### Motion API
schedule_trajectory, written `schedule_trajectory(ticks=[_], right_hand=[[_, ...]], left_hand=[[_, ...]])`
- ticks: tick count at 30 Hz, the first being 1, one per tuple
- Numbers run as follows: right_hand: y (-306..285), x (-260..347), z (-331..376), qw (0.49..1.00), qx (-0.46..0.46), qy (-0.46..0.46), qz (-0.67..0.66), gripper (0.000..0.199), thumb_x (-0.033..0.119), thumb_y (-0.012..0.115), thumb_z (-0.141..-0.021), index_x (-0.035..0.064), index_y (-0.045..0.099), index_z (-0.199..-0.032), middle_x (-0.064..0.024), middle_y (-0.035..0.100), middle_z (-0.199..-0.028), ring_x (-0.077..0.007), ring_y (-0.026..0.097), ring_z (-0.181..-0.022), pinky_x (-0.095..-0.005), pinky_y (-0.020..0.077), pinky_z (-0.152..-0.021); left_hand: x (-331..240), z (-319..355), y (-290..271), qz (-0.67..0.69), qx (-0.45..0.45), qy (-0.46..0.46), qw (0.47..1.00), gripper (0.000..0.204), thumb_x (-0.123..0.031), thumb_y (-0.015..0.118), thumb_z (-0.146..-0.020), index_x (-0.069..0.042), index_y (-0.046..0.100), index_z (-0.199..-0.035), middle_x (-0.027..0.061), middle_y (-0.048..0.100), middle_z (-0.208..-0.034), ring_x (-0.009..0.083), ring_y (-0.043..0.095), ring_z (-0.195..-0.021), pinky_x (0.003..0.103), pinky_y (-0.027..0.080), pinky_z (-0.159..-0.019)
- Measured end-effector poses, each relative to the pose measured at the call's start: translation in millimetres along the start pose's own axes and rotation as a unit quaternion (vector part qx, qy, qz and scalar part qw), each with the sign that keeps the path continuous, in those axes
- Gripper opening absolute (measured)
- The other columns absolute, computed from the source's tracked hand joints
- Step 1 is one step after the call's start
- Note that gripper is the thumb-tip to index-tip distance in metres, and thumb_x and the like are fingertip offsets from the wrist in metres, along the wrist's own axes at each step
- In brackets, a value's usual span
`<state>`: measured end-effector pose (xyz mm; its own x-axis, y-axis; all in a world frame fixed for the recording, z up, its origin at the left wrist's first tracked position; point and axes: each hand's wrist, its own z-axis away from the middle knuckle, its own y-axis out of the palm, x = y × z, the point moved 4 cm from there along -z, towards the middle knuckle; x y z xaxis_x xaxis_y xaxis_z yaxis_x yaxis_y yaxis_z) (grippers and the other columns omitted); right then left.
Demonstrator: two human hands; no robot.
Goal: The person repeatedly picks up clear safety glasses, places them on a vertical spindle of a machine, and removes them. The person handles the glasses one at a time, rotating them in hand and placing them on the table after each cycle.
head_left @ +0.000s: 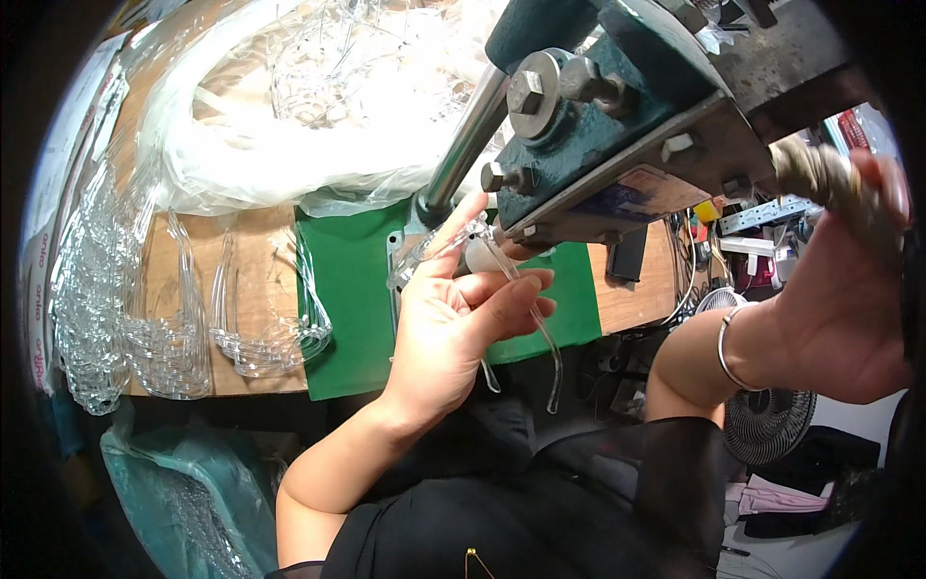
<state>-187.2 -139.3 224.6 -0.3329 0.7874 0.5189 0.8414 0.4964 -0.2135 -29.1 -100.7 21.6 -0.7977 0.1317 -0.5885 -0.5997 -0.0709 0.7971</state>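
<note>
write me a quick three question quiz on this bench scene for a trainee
1. What do the fingers of the left hand hold?
2. True or false: the mat on the bench is red.
3. The right hand grips: A) a fan, B) a wrapped handle, C) a plastic bag.

Key:
1. A clear glasses frame
2. False; it is green
3. B

The left forearm (342,458) slants up from the lower left to mid-frame, where the left hand (449,314) pinches, its index finger (464,224) stretched upward. The right arm (694,367) bends toward the right edge, the right hand (849,270) raised, fingers curled in a grip.
</note>
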Motion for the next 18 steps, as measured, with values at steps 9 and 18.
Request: schedule_trajectory(ticks=[9,18], right_hand=[[26.6,-11.4,75.7,0.996,-0.074,-0.039,0.024,0.047,0.055,0.062,-0.074,0.0120,0.050,-0.088,-0.0001,0.042,-0.086,-0.0154,0.040,-0.084,-0.0357,0.0262,-0.093],[2.1,10.3,18.9,0.999,-0.011,0.041,0.006,0.044,0.049,0.058,-0.078,0.0069,0.054,-0.090,-0.0053,0.048,-0.088,-0.0181,0.045,-0.089,-0.0369,0.0229,-0.098]], left_hand=[[10.9,-4.8,7.4,-0.003,-0.028,0.010,1.000,0.028,-0.013,0.062,-0.085,-0.009,0.048,-0.109,0.0086,0.065,-0.091,0.0189,0.065,-0.077,0.027,0.055,-0.065],[6.4,1.4,8.4,-0.082,-0.030,0.031,0.996,0.071,0.000,0.058,-0.085,-0.014,0.017,-0.141,0.0079,0.063,-0.090,0.0111,0.061,-0.077,0.023,0.051,-0.068]])
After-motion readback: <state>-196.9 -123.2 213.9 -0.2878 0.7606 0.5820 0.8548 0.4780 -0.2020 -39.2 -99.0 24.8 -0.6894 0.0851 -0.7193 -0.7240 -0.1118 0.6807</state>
